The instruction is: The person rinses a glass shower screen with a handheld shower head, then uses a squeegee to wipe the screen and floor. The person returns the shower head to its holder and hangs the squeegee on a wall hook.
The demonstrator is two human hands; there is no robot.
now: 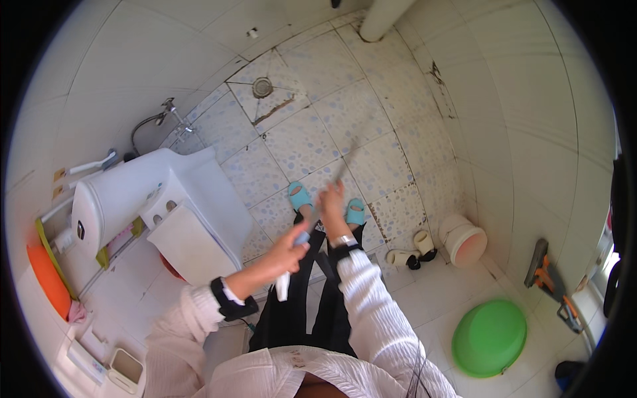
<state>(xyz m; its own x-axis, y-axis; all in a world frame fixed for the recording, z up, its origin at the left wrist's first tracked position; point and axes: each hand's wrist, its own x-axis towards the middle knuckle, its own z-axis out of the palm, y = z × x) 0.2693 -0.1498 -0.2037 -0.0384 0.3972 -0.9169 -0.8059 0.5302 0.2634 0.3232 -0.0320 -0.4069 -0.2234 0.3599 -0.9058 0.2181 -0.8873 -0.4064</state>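
My left hand (292, 251) is closed around the grip of a long slim pole, whose white end (282, 287) sticks out below the fist. A blue-grey part of the grip shows by the thumb. Farther along, my right hand (332, 203) is also closed on the pole. Beyond it the thin grey shaft (346, 160) slants up and away over the floor, blurred, and its far end cannot be made out. Both hands are above my feet, which wear turquoise slippers (299, 196). Under the pole lies the blue-speckled tiled floor (318, 132).
A white squat toilet (204, 174) with a flap or lid stands at left, below a wall tap (181, 122). A round drain (263, 87) lies ahead. At right are a white bucket (465, 244), cream shoes (413, 251), a green basin (490, 338) and an orange-grey tool (550, 281).
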